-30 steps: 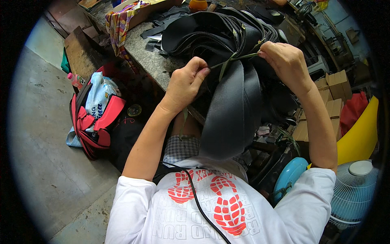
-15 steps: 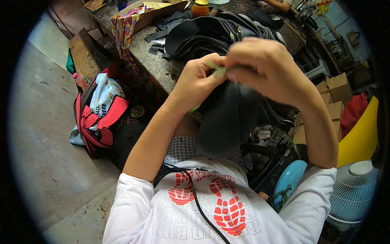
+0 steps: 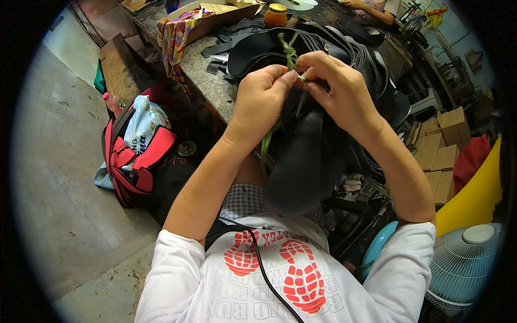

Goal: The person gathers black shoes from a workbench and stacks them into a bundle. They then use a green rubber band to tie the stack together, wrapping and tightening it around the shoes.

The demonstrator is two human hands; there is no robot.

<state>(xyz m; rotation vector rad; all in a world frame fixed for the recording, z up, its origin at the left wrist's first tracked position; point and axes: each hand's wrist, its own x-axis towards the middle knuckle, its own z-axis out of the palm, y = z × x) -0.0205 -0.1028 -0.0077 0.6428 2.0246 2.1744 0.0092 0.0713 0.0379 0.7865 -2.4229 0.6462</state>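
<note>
A green knotted cord [image 3: 290,51] stands up between my two hands, with a loose end [image 3: 265,145] trailing below my left wrist. My left hand [image 3: 261,99] pinches the cord between thumb and forefinger. Close beside it, my right hand [image 3: 339,91] grips the cord with thumb and fingertips, both hands almost touching. Beneath them lies a bundle of flat black sheet pieces [image 3: 299,172], drooping over the table edge toward my lap. More curved black pieces [image 3: 250,46] are stacked behind my hands. Part of the bundle is hidden by my right hand and forearm.
The grey speckled table [image 3: 202,75] holds an orange jar [image 3: 275,16] and a patterned cloth [image 3: 175,37]. A bag with red strips [image 3: 134,156] sits on the floor at left. Cardboard boxes [image 3: 449,129] and a fan [image 3: 468,264] are at right. Another person's arm [image 3: 371,11] is at far right.
My right hand, blurred earlier, has turned and lowered slightly, its fingertips now on the cord. The knotted part of the cord has come into sight above my hands.
</note>
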